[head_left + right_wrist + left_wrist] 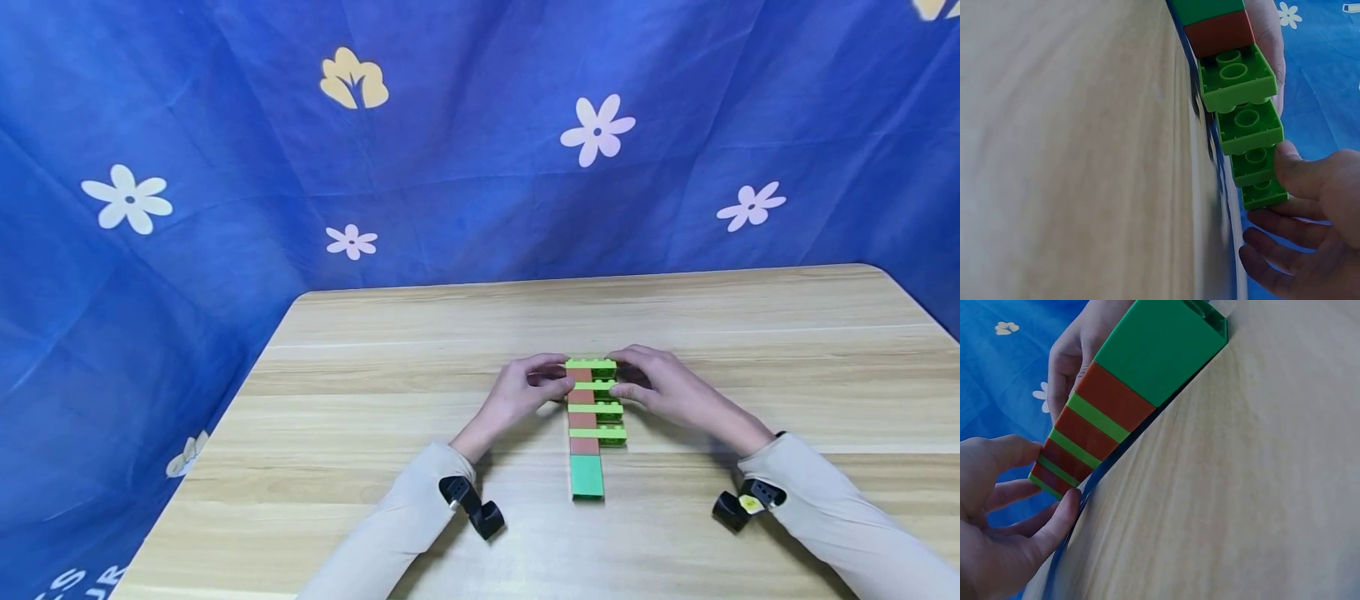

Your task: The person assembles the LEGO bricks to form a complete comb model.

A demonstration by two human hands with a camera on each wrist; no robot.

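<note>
A brick stack lies lengthwise on the table, with a dark green brick (587, 477) at its near end. Beyond it, reddish-brown bricks (1116, 397) alternate with thin lime-green bricks (1238, 78), which stick out to the right and show hollow undersides in the right wrist view. At the far end, my left hand (516, 390) pinches the stack's left side between thumb and fingers. My right hand (663, 385) holds the jutting lime-green bricks there, its thumb on one brick and its fingers by the farthest. The faces under the fingertips are hidden.
The stack rests on a pale wood-grain table (375, 358) with rounded far corners. A blue cloth (465, 167) with flower prints hangs behind the table and along its left side. Black camera mounts (472, 508) sit on both wrists, over light sleeves.
</note>
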